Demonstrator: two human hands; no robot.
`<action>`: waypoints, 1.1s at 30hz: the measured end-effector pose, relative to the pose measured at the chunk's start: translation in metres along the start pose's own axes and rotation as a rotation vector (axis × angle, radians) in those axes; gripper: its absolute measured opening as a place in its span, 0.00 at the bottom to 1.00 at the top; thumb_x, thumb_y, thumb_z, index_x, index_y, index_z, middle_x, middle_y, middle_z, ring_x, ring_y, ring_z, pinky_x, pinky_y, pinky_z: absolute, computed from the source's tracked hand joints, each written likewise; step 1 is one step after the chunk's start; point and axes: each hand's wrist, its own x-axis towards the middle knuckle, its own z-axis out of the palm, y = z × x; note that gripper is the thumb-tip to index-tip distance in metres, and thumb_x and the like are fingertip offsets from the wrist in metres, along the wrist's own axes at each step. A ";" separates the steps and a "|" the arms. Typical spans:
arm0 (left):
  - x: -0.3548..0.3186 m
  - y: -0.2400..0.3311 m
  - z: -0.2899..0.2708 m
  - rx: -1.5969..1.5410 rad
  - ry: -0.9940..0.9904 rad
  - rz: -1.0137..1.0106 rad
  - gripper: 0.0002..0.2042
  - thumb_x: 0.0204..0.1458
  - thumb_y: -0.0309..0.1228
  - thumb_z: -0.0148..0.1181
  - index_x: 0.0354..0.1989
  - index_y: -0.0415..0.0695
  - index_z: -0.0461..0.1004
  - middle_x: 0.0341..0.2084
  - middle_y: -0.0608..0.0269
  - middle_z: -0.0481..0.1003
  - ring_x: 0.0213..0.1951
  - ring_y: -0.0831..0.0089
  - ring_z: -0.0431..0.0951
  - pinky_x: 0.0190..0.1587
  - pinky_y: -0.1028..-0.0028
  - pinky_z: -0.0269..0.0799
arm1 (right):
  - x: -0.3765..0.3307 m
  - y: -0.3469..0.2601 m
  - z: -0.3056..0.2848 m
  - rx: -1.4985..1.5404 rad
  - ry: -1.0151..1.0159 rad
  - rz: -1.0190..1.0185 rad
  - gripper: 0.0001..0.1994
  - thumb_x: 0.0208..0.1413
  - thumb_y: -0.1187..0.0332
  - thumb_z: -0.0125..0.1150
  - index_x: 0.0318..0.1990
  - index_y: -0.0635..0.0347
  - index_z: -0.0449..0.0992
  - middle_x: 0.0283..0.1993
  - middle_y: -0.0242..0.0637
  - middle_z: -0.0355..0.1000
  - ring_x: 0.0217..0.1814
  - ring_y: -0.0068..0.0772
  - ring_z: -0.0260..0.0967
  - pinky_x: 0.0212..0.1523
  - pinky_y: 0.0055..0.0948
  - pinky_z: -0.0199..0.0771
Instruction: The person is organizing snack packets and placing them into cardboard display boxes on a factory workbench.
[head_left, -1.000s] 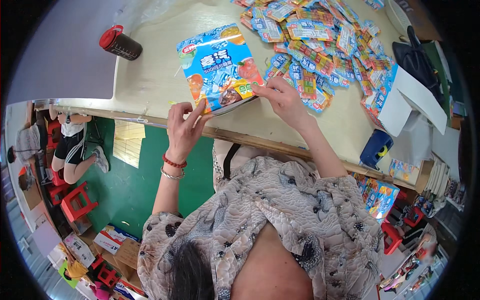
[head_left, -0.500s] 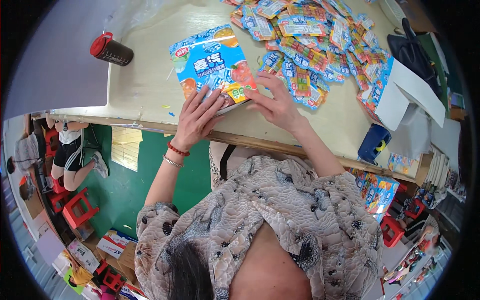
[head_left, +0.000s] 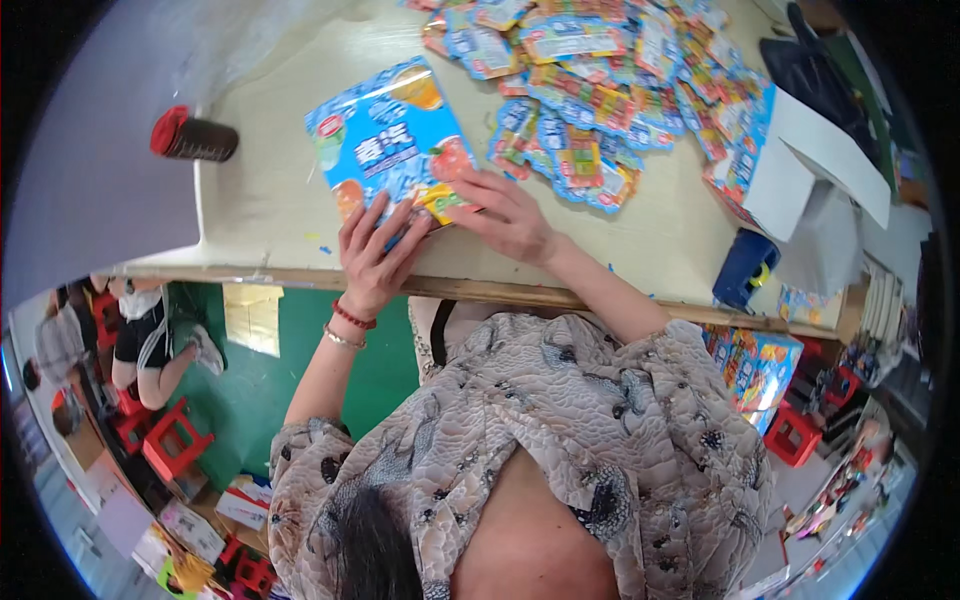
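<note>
My left hand [head_left: 374, 268] has its fingers spread on the blue box [head_left: 385, 138], low on its front; my right hand [head_left: 508, 222] touches its lower right corner. Whether either grips, I cannot tell. The box is on the surface [head_left: 610, 242], left of heaped packets [head_left: 585, 95].

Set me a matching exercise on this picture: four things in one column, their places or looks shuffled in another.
Things
1. Box
2. Cup
3. Packets
4. Beaded bracelet

Places or looks
A. Heaped on the table
B. Red, next to a silvery bangle
C. Under fingers of the left hand and right hand
D. Dark, with a red lid

Pairs: 1-C, 2-D, 3-A, 4-B
</note>
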 end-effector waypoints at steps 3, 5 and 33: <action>-0.005 0.001 0.002 0.062 0.012 -0.008 0.17 0.45 0.27 0.64 0.47 0.55 0.78 0.52 0.67 0.73 0.57 0.62 0.69 0.61 0.62 0.58 | 0.005 -0.005 -0.002 -0.024 0.021 -0.025 0.16 0.40 0.74 0.65 0.41 0.56 0.79 0.54 0.39 0.69 0.59 0.42 0.65 0.58 0.40 0.67; -0.006 0.001 0.001 0.036 0.026 0.025 0.17 0.46 0.26 0.64 0.46 0.54 0.79 0.51 0.67 0.73 0.57 0.61 0.69 0.61 0.62 0.59 | 0.006 -0.010 0.002 -0.031 0.017 0.015 0.17 0.40 0.73 0.66 0.42 0.55 0.78 0.54 0.38 0.69 0.60 0.42 0.64 0.59 0.40 0.65; 0.016 0.023 0.038 0.192 0.125 -0.148 0.21 0.49 0.30 0.65 0.54 0.48 0.73 0.53 0.64 0.72 0.58 0.60 0.68 0.59 0.63 0.59 | -0.196 -0.102 -0.307 -0.086 0.943 1.464 0.09 0.59 0.65 0.57 0.35 0.62 0.75 0.28 0.21 0.69 0.30 0.11 0.60 0.34 0.14 0.57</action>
